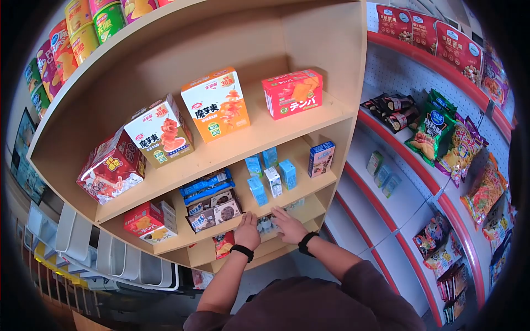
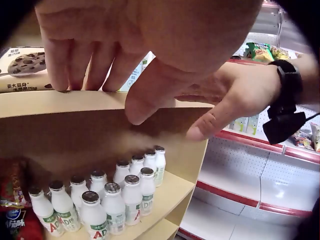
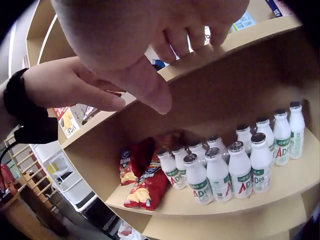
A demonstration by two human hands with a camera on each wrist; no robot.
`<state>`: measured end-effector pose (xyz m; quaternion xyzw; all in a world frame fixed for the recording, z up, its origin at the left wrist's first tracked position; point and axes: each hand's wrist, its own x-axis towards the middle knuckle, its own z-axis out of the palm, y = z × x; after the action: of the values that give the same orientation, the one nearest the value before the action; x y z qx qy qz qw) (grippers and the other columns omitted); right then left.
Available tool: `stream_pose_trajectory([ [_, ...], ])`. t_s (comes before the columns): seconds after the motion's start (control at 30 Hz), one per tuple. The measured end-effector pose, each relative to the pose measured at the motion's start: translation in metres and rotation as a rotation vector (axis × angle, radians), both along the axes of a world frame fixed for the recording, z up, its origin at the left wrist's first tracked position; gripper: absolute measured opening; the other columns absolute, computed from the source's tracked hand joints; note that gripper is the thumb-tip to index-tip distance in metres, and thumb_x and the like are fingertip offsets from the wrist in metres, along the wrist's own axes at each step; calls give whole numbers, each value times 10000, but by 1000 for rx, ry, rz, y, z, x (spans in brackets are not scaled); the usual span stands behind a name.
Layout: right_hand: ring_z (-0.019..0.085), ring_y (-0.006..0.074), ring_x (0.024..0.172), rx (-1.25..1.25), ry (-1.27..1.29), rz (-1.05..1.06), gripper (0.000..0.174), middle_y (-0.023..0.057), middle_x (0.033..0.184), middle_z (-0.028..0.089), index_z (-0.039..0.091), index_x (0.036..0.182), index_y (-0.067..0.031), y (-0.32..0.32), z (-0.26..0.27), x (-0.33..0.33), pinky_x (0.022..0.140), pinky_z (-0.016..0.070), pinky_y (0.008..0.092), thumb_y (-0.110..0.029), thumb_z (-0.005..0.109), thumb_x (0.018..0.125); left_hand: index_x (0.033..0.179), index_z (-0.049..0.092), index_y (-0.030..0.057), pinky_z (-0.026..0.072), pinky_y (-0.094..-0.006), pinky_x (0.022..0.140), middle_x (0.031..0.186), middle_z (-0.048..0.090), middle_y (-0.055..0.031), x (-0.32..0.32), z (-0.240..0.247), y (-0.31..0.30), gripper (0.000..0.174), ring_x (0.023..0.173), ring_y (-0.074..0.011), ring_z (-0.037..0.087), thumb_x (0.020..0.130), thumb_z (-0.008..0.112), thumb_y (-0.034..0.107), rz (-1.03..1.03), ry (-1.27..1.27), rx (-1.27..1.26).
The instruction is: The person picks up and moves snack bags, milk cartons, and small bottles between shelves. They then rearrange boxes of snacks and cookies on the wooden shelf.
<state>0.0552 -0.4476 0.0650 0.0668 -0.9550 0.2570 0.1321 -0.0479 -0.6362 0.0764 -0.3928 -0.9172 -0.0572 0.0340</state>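
Both hands rest at the front edge of the middle shelf (image 1: 309, 194), fingers over the board and thumbs below its edge. My left hand (image 1: 248, 231) is just in front of chocolate cookie packs (image 1: 226, 212). To its right, my right hand (image 1: 289, 225) lies near small blue cartons (image 1: 258, 190) and a white carton (image 1: 273, 182). Neither hand holds a product. On the shelf below, white milk-drink bottles (image 2: 94, 216) with dark caps stand in rows, and red chip bags (image 3: 150, 187) lie at their left.
Snack boxes (image 1: 215, 105) stand on the upper shelf, and a red box (image 1: 150, 220) is at the middle shelf's left end. Canisters (image 1: 109, 22) line the top. On the right, red-edged racks (image 1: 408, 182) hold snack bags (image 1: 433, 129). White bins (image 1: 110, 254) are at left.
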Motion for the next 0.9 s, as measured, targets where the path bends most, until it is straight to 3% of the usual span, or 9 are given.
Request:
stream_pose_trajectory([
  [0.13, 633, 345, 1100, -108, -372, -68, 187, 169, 1168, 680, 694, 977, -35, 40, 13, 15, 908, 522, 453, -89, 669, 800, 1395, 484, -11, 382, -376, 1140, 1498, 447, -192, 1, 3, -2, 608, 1392, -332, 433, 820, 630, 121, -5, -30, 12],
  [0.2, 659, 393, 854, -117, 95, -103, 178, 172, 897, 700, 678, 983, -36, 64, 49, 22, 815, 528, 481, -95, 652, 818, 1394, 488, -8, 383, -376, 1139, 1497, 450, -190, 1, 5, -2, 610, 1389, -331, 438, 816, 634, 125, 5, -43, 21],
  [0.27, 641, 386, 913, -130, 368, -249, 155, 177, 918, 678, 672, 962, -35, 80, 81, 16, 835, 526, 447, -98, 649, 822, 1398, 480, -9, 393, -381, 1133, 1492, 452, -195, 2, 4, -2, 627, 1387, -338, 437, 813, 651, 137, 7, -43, 17],
  [0.33, 596, 380, 1046, 51, 329, -314, 243, 180, 1047, 651, 655, 1039, -41, 95, 122, 10, 920, 493, 445, -112, 672, 807, 1408, 459, -12, 410, -392, 1121, 1483, 455, -209, 0, 0, -1, 660, 1389, -352, 429, 810, 680, 156, 6, -23, 6],
  [0.43, 526, 391, 1204, 144, 489, -314, 442, 197, 1234, 588, 604, 1156, -24, 103, 159, -1, 1034, 438, 458, -117, 736, 745, 1410, 457, -12, 397, -395, 1133, 1483, 454, -213, -1, 0, -1, 670, 1394, -357, 423, 805, 691, 158, 5, -51, 30],
  [0.53, 497, 392, 1249, 307, 404, -412, 533, 213, 1319, 536, 568, 1217, -25, 125, 152, -16, 1085, 397, 466, -121, 752, 726, 1412, 456, -9, 386, -395, 1143, 1484, 453, -217, 2, 0, -2, 677, 1399, -360, 417, 801, 699, 152, 11, -38, 51],
  [0.57, 453, 402, 1319, 292, 305, -456, 650, 230, 1390, 503, 536, 1291, -24, 138, 140, -23, 1166, 323, 463, -161, 766, 699, 1413, 455, -8, 384, -394, 1145, 1486, 453, -216, 2, 0, -2, 679, 1399, -359, 416, 800, 700, 151, 10, -40, 51],
  [0.7, 362, 408, 1422, 282, 191, -549, 821, 253, 1527, 389, 429, 1444, -28, 174, 115, -21, 1184, 305, 457, -133, 745, 694, 1416, 456, -7, 379, -391, 1149, 1492, 450, -209, -1, -5, -2, 681, 1400, -353, 416, 801, 702, 152, 22, -43, 54],
  [0.9, 375, 403, 1416, 241, 157, -514, 767, 249, 1513, 409, 448, 1423, -27, 181, 120, -20, 1181, 311, 453, -101, 722, 711, 1415, 464, -1, 385, -388, 1144, 1496, 447, -203, 2, 3, 0, 680, 1399, -342, 421, 801, 705, 163, 25, -60, 44],
])
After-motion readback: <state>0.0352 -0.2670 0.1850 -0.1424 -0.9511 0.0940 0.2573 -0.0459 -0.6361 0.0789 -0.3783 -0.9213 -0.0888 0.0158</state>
